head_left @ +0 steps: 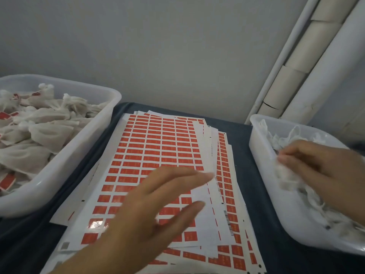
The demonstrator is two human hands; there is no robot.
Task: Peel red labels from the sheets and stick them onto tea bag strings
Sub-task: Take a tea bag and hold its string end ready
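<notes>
Dark cloth (240,133): sheets (158,147) (stacked), 2 tubs (83,147)

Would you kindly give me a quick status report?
Left hand open over label sheets. Right hand in right tub, on tea bags. Nothing blocking.

Two bare hands show, each without glove, ring or watch. The left hand (150,206) leads back into a bare forearm with no sleeve. The right hand (324,171) is cut off just behind its knuckles.
</notes>
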